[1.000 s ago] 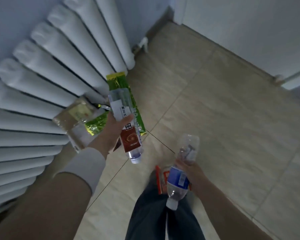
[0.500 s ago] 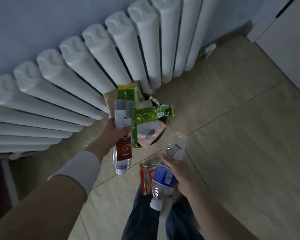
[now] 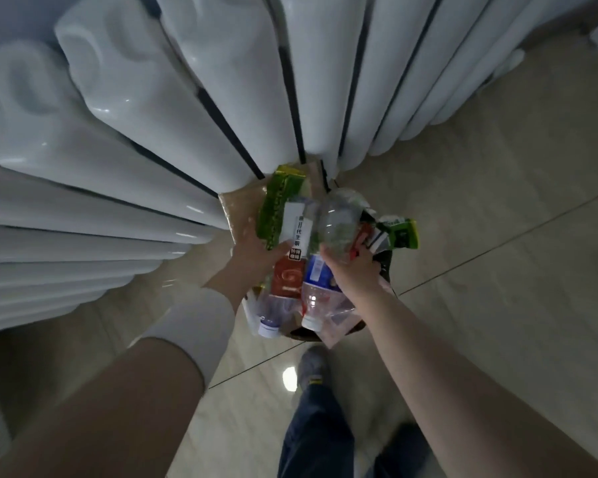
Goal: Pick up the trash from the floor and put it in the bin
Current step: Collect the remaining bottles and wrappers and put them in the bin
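Observation:
My left hand (image 3: 256,251) grips a clear bottle with a red and white label (image 3: 289,270), cap down, together with a green wrapper (image 3: 278,201). My right hand (image 3: 351,270) holds a clear bottle with a blue label (image 3: 316,274), also cap down, and a red wrapper (image 3: 359,239). Both hands are right over the bin (image 3: 385,267), a dark container on the floor beside the radiator. The bin is mostly hidden by the bottles and by wrappers sticking out of it, among them a green packet (image 3: 399,232).
A tall white radiator (image 3: 187,98) rises directly behind the bin and fills the upper left. Beige floor tiles (image 3: 497,270) spread to the right. My legs in dark trousers and a grey shoe (image 3: 311,369) stand just below the bin.
I have stepped closer to the radiator and bin. Both hands moved forward and together, bringing the two bottles from above the floor to directly over the bin.

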`<state>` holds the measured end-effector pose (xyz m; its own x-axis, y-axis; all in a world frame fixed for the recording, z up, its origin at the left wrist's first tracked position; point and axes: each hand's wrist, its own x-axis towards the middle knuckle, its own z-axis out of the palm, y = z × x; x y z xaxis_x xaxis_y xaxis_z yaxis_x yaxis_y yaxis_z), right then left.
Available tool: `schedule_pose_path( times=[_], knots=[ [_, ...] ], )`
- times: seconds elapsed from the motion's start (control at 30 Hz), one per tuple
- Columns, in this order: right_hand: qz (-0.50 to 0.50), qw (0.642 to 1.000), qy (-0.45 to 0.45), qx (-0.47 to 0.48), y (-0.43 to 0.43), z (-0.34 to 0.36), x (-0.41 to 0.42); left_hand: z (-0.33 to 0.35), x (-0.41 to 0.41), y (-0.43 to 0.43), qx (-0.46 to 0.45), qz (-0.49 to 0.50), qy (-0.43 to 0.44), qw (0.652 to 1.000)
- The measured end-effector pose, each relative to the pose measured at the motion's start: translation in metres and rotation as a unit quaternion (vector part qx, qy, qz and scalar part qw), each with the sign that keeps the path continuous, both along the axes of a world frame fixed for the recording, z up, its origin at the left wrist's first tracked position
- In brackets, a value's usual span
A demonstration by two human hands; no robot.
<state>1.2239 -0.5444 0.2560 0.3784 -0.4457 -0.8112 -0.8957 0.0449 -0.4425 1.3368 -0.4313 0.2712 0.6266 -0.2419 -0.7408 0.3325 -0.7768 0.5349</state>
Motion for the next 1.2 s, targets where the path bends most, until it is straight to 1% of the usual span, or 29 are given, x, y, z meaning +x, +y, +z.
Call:
schedule_pose_path(
  times=[0.13, 0.2, 0.27, 0.33, 0.4, 0.5, 0.57, 0.67, 0.77, 0.83, 0.93, 1.0, 1.1, 1.2],
  knots=[
    [0.074, 0.995, -0.002, -0.062, 0.013, -0.001, -0.012, -0.002, -0.007, 0.007, 0.009, -0.051, -0.063, 0.997],
    [0.104, 0.991, 0.006, -0.083, 0.021, -0.001, -0.014, -0.006, -0.013, 0.009, 0.032, -0.082, -0.07, 0.994],
    [0.141, 0.985, 0.051, -0.09, 0.023, -0.005, -0.012, -0.014, -0.018, 0.009, 0.051, -0.098, -0.068, 0.992],
    [0.196, 0.969, 0.11, -0.1, 0.021, -0.011, -0.01, -0.024, -0.022, 0.006, 0.059, -0.122, -0.079, 0.988],
    [0.227, 0.96, 0.134, -0.097, 0.013, -0.013, -0.01, -0.028, -0.023, 0.002, 0.065, -0.144, -0.093, 0.983],
    [0.221, 0.962, 0.116, -0.107, 0.004, -0.006, -0.014, -0.024, -0.024, -0.001, 0.077, -0.152, -0.131, 0.977],
    [0.228, 0.956, 0.091, -0.158, 0.003, 0.004, -0.019, -0.016, -0.026, 0.0, 0.081, -0.157, -0.167, 0.97],
    [0.258, 0.94, 0.041, -0.221, 0.007, 0.013, -0.028, -0.007, -0.036, 0.006, 0.085, -0.195, -0.185, 0.96],
    [0.293, 0.923, -0.009, -0.248, 0.014, 0.005, -0.035, -0.013, -0.044, 0.012, 0.042, -0.194, -0.155, 0.968],
    [0.309, 0.913, -0.016, -0.264, 0.016, -0.006, -0.038, -0.023, -0.047, 0.014, 0.02, -0.178, -0.143, 0.973],
    [0.319, 0.909, 0.01, -0.267, 0.015, -0.024, -0.036, -0.038, -0.05, 0.01, 0.011, -0.14, -0.158, 0.977],
    [0.342, 0.9, 0.041, -0.268, 0.015, -0.034, -0.031, -0.047, -0.049, 0.007, 0.016, -0.148, -0.156, 0.976],
    [0.357, 0.895, 0.072, -0.257, 0.013, -0.042, -0.024, -0.054, -0.045, 0.003, 0.02, -0.168, -0.155, 0.973],
    [0.361, 0.9, 0.094, -0.225, 0.008, -0.034, -0.019, -0.048, -0.039, 0.004, 0.038, -0.237, -0.132, 0.962]
  ],
)
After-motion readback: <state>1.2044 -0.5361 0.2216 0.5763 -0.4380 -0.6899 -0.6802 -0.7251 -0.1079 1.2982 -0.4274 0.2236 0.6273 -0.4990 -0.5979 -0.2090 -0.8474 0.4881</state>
